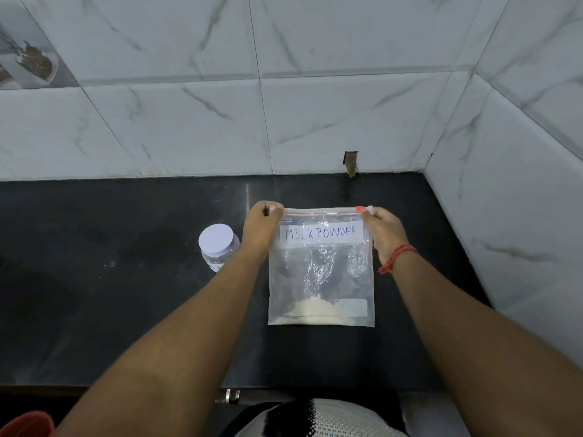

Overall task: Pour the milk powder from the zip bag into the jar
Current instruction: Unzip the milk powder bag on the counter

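Observation:
A clear zip bag (321, 272) labelled "MILK POWDER" lies flat on the black counter (126, 310). A small heap of pale powder sits in its near bottom edge. My left hand (260, 227) pinches the bag's top left corner. My right hand (380, 230) grips the top right corner at the red and white zip slider (362, 209). The red zip line runs straight between my hands and looks sealed. A clear plastic jar (218, 246) with a white lid on stands upright just left of my left wrist, partly hidden by my forearm.
White marble-look tiled walls (315, 105) close the counter at the back and on the right. A small broken gap in the tiles (350, 164) sits at the back. The counter's front edge (157, 387) runs below my forearms. A red object (25, 424) shows at the bottom left.

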